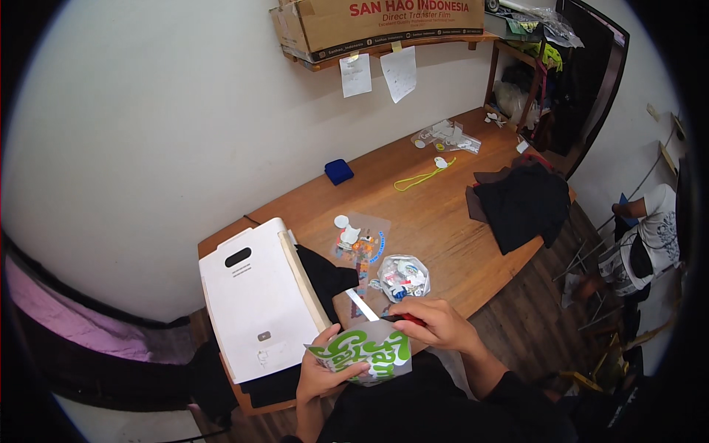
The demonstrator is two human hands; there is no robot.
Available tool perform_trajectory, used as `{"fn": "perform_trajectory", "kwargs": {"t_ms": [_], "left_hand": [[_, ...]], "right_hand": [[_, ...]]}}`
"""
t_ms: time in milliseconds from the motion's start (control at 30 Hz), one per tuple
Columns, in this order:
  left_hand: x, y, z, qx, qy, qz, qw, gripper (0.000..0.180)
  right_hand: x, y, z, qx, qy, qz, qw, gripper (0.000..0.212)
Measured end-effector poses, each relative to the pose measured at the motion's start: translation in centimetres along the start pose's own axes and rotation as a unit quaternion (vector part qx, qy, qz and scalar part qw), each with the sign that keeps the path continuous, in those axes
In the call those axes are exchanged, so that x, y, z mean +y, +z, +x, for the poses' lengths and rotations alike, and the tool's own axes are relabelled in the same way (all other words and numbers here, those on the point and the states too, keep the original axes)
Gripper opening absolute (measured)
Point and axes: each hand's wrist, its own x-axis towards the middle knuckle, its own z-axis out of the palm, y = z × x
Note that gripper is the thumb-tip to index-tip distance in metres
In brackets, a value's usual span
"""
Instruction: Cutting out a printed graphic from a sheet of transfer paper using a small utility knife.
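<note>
My left hand (323,375) pinches a translucent film sheet (385,354) printed with green lettering, holding it low in front of me. In my right hand (442,325) is a pair of scissors (362,306) with a red and black handle. Their long silver blade points up and left, at the sheet's upper edge; whether it is cutting into the film I cannot tell. Just beyond the hands stands a clear plastic tub (404,277) of small cut scraps. Beside it lie more printed film pieces (362,240) on the wooden table.
A large white press-like machine (260,310) fills the table's left end, with black cloth (317,269) sticking out. Farther back are a blue box (339,171), a yellow cord (417,180) and dark folded garments (521,199). A shelf carries a cardboard box (384,29). Another person (642,229) is at far right.
</note>
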Motion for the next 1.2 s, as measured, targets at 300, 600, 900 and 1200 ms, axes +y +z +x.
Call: {"fn": "perform_trajectory", "kwargs": {"t_ms": [300, 600, 900, 1200], "left_hand": [[0.33, 0.14, 0.01, 0.007, -0.008, 0.003, 1.000, 0.074], [0.24, -0.09, 0.08, 0.009, -0.012, 0.016, 1.000, 0.074], [0.04, -0.28, 0.03, 0.015, -0.014, 0.036, 0.999, 0.073], [0.21, 0.01, 0.04, 0.015, -0.013, 0.032, 0.999, 0.072]], "right_hand": [[-0.24, -0.61, 0.37, -0.043, -0.008, 0.000, 0.999, 0.027], [-0.27, -0.47, 0.39, -0.024, -0.003, 0.003, 1.000, 0.028], [-0.32, -0.59, 0.46, -0.030, -0.012, 0.005, 0.999, 0.026], [-0.42, -0.87, 0.44, -0.053, -0.006, -0.009, 0.999, 0.028]]}}
